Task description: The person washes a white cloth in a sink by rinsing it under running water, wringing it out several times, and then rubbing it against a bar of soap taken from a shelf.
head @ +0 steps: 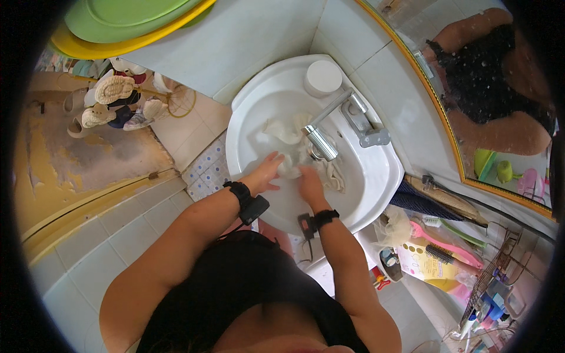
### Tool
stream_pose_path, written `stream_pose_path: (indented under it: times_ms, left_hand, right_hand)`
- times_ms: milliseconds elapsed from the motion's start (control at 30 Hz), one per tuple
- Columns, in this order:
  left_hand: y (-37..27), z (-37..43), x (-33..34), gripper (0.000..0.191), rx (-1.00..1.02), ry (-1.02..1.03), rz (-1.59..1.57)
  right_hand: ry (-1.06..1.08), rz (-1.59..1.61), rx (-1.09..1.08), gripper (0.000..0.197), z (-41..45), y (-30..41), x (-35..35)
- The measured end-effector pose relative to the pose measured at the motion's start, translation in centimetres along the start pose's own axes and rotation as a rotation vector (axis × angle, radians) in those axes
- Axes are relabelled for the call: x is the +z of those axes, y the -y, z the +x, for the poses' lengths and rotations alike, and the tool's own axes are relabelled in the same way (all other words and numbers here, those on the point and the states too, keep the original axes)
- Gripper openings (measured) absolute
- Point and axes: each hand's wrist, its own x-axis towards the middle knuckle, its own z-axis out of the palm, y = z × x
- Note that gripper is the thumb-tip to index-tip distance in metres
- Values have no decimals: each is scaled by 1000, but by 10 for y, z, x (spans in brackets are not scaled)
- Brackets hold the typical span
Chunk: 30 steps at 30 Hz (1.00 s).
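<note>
In the white ceramic washbasin, pale wet cloth lies bunched in what looks like water, with more of it under and beside the chrome faucet. My left hand is over the basin's near left part, fingers spread, at the edge of a pale piece of cloth. To its right, my right hand is blurred, its fingertips at the same piece; whether they grip it cannot be told. A round white container stands on the basin's back rim.
A gold-framed mirror hangs at the right. Below it are brushes, a dark blue towel and a wire rack with toiletries. Shoes hang on a rack at the left, under green and yellow plastic basins.
</note>
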Motion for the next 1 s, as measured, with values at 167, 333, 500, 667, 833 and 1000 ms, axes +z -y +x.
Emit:
stream_pose_path:
  times_ms: [167, 333, 500, 667, 833, 1000]
  left_hand:
    - [19, 38, -2, 47, 30, 310, -491]
    - [34, 28, 27, 41, 468, -38, -82]
    - [36, 32, 23, 40, 380, 12, 119]
    - [-21, -1, -2, 36, 330, -130, 706]
    - [-27, 19, -43, 29, 1017, -360, 1267]
    - [-48, 26, -46, 25, 1369, -481, 1484]
  right_hand:
    - [-237, 427, -315, 26, -14, 67, -16]
    - [-510, 771, 138, 17, 5, 77, -9]
    - [-238, 211, 242, 21, 20, 35, -27]
    - [-246, -62, 239, 37, -4, -18, -77]
    - [-17, -367, 277, 53, -15, -3, -35]
    - [-84, -520, 114, 47, -5, -26, -3]
